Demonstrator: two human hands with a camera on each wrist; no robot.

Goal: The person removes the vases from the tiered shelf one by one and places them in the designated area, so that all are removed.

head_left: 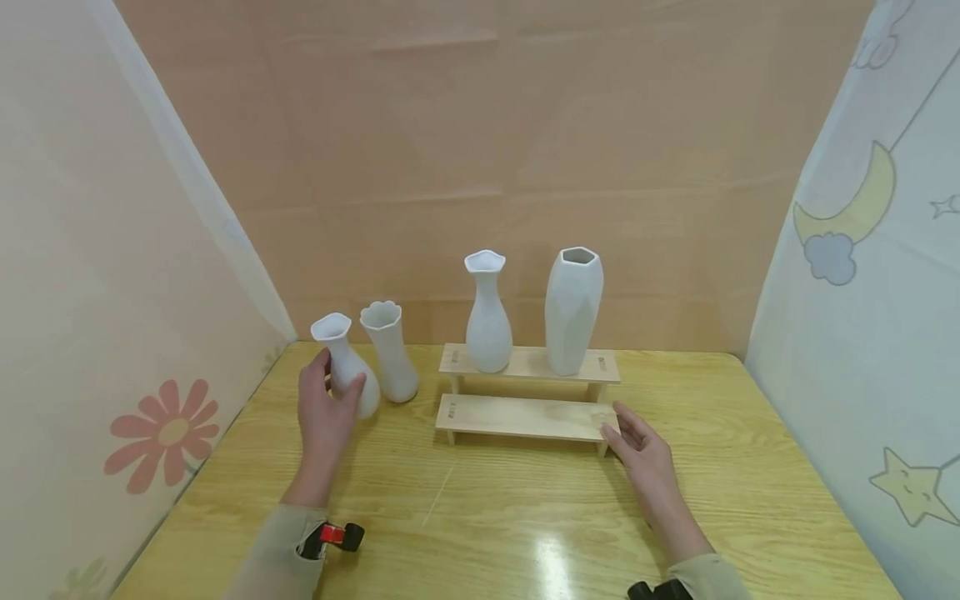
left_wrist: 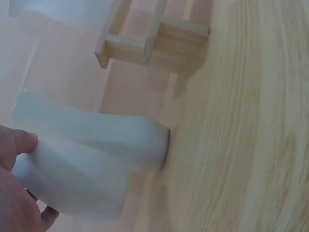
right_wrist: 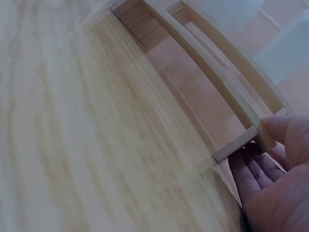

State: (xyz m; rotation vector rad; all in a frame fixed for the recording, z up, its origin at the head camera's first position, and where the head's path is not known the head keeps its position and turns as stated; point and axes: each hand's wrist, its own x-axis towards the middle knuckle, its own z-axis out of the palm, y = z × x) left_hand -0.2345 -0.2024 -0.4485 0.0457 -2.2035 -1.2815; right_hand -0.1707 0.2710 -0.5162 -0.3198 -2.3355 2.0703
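Note:
At the left, my left hand [head_left: 327,408] grips a white vase [head_left: 347,367] with a flared, wavy rim, its thumb and fingers round the body. In the left wrist view the base of this vase [left_wrist: 91,183] appears raised off the table. Just right of it, a second white vase [head_left: 393,358] with a scalloped rim stands on the table. My right hand [head_left: 645,454] pinches the right end of the lower shelf of a two-step wooden stand [head_left: 525,417]. The thumb lies on the board, with fingers beneath in the right wrist view.
On the stand's upper step [head_left: 525,358] stand a narrow-necked white vase [head_left: 489,329] at left and a faceted white vase [head_left: 573,312] at right. The wood-grain table [head_left: 390,517] is bordered by a peach backdrop [head_left: 525,125] and printed side panels [head_left: 862,350].

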